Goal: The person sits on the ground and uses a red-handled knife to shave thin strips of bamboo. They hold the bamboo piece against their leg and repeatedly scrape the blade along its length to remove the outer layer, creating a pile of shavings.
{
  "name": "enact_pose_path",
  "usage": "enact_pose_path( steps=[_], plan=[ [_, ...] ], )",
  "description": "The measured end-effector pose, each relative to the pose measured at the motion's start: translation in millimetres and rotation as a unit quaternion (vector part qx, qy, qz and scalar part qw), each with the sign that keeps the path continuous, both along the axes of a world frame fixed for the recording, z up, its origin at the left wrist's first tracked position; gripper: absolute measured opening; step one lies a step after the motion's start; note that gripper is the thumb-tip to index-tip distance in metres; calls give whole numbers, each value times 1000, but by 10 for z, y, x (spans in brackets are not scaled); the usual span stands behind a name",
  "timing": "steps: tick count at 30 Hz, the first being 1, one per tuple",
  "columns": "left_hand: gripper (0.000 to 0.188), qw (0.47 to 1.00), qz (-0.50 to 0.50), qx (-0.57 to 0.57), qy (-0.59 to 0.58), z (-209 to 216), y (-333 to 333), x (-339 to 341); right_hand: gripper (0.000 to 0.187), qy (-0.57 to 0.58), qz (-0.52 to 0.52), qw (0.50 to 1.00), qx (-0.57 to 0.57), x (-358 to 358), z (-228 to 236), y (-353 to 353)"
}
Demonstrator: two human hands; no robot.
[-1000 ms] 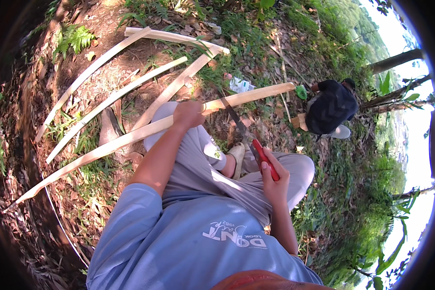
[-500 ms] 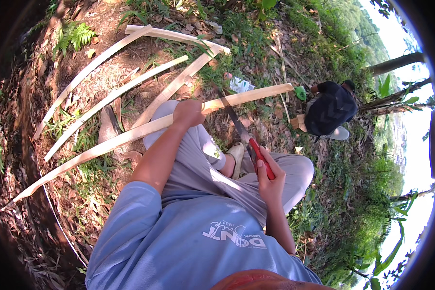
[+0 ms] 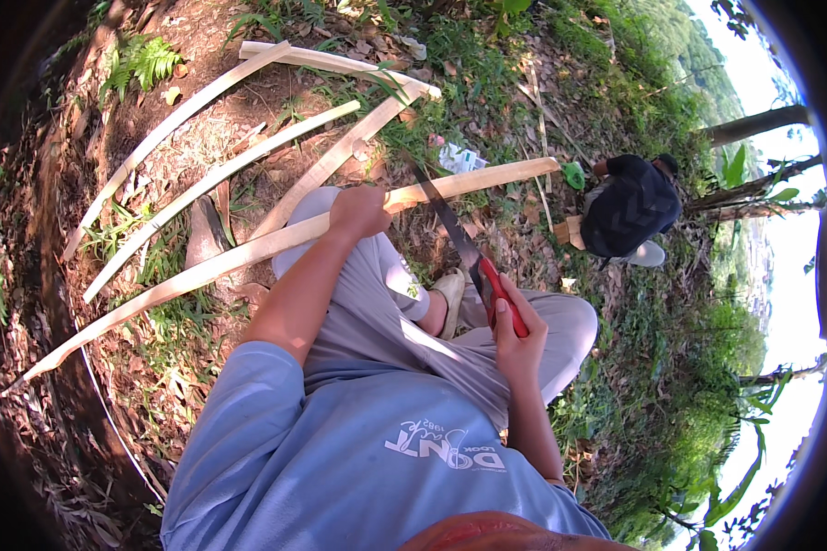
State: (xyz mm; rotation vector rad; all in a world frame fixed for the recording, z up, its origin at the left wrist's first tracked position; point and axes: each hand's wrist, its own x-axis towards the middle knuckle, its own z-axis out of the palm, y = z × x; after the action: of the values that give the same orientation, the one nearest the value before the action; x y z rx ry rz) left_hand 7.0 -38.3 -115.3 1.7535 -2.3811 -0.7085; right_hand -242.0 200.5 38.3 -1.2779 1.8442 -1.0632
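Pale split wood: a long strip lies across the seated person's lap, from the leaf litter at lower left up toward a second person at upper right.
Left hand: clenched over that strip near its middle, likely pinning it against the knee so it cannot roll.
Right hand: wrapped round the red handle of a long knife; the dark blade points up and away, its tip meeting the strip just beside the left hand, seemingly set to pare it.
Other strips: four, lying loose on the bare earth beyond the knees, fanned and partly crossing.
Strip count: five in all.
Knives: one.
Second person: crouched well apart, hands not visible.
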Motion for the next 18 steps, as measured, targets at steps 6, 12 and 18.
enact_pose_path(
  steps=[6,12,18],
  plan=[
    [26,1000,3,-8,3,26,12,-6,39,6,3,1000,-1,-16,-12,8],
    [29,1000,7,-5,8,0,6,-2,40,-10,-7,1000,10,-35,-43,23],
    [29,1000,-1,-5,2,11,3,-12,40,-9,1,1000,-11,-41,-33,-16]
  ],
)
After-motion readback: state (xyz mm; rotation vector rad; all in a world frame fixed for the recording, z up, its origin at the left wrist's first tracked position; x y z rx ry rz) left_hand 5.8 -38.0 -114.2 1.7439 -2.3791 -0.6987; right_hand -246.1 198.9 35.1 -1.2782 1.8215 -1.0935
